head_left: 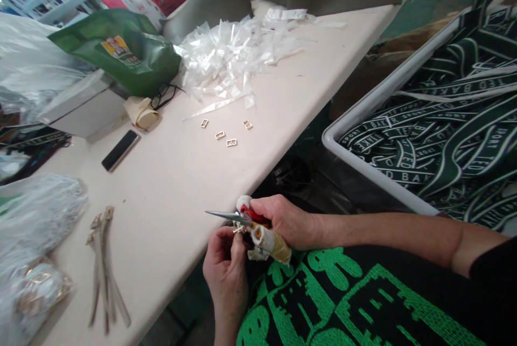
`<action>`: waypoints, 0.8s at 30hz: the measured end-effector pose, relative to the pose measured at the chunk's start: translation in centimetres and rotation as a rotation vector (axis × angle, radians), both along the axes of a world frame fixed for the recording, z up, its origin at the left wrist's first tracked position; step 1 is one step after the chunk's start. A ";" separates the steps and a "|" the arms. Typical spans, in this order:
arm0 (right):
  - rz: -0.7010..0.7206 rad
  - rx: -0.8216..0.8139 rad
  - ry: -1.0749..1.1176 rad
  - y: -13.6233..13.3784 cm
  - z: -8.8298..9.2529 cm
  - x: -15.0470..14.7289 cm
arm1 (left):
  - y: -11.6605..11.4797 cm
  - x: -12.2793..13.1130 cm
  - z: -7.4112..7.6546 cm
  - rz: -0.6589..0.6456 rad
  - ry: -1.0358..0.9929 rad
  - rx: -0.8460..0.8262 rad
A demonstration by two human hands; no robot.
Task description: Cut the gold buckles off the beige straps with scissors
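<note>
Pinching what looks like a small metal buckle point(238, 229) by the edge of the table point(173, 206), the left hand point(226, 262) sits just below the scissors point(228, 216) gripped in the right hand point(288, 222) — best, I'd say, to hold steady, fingertips clear of the blades.

The scissors point(232, 216) partly hide the tiny metal piece point(238, 229) in the left hand point(226, 266), its shape too small to tell. The crate point(375, 177) runs off the right edge; small print on the green pouch point(151, 63) is blurred.

Both hands point(288, 222) are close together, fingers point(221, 239) curled (right forearm point(375, 234) bare).
</note>
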State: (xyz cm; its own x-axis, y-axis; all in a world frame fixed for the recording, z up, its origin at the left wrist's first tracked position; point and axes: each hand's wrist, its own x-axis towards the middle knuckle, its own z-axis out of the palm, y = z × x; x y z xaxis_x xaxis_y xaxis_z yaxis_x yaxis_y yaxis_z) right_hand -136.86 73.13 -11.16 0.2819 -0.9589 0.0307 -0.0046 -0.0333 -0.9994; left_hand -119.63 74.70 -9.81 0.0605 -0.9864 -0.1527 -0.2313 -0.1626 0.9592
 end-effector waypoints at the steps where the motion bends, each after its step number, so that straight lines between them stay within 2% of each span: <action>1: 0.001 -0.007 -0.016 0.1 0.0 0.1 | -0.1 0.1 -0.2 -0.009 0.026 0.016; 7: 0.041 0.079 -0.149 0.4 -0.1 0.4 | -0.1 0.7 -0.9 -0.037 0.196 0.168; 14: -0.040 0.337 -0.404 -0.1 -1.9 1.1 | 0.1 0.0 -0.3 -0.006 0.062 0.054; 20: -0.051 0.285 -0.399 0.1 -1.5 1.2 | 0.4 0.1 -0.6 -0.017 0.029 0.055; 24: -0.047 0.264 -0.319 0.1 -1.2 0.9 | 0.3 0.1 -0.7 -0.030 0.052 0.083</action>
